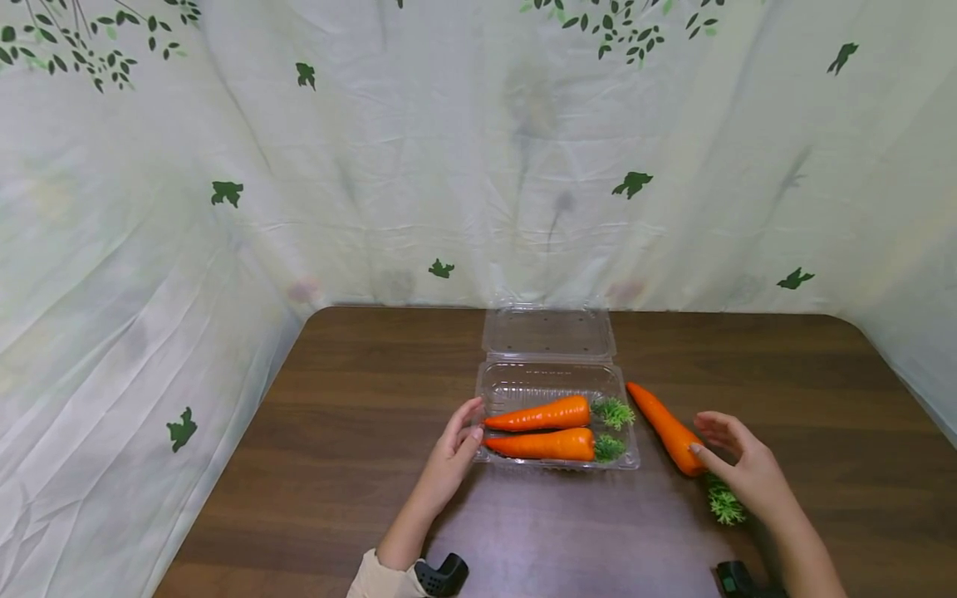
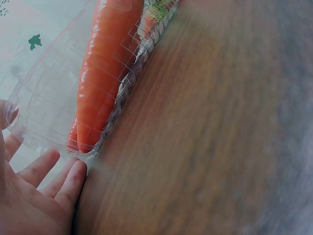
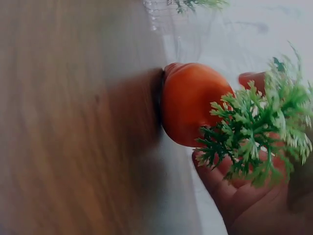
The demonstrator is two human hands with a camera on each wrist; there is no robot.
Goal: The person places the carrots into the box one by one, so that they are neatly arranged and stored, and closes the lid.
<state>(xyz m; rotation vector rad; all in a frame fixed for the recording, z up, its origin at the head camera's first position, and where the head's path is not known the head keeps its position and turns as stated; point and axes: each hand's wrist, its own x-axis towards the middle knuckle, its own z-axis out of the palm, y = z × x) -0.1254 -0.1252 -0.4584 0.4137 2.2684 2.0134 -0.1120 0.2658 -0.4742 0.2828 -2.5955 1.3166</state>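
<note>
A clear plastic clamshell box (image 1: 553, 374) lies with its lid tipped back. In it are two orange carrots with green tops, an upper carrot (image 1: 542, 414) and a lower carrot (image 1: 542, 444), side by side with tips to the left. My left hand (image 1: 451, 453) is at the box's left end, fingers nearly straight and touching its rim. To the right of the box, a third carrot (image 1: 665, 428) lies slantwise on the table. Around its thick end is my right hand (image 1: 748, 465), thumb and fingers spread apart; leafy greens (image 3: 259, 127) partly hide that hand in the right wrist view.
The brown wooden table (image 1: 359, 399) has rounded far corners. Behind it hangs a pale curtain (image 1: 449, 166) with green leaf prints, close to the raised lid (image 1: 549, 332). A black device (image 1: 443, 575) is on the left wrist.
</note>
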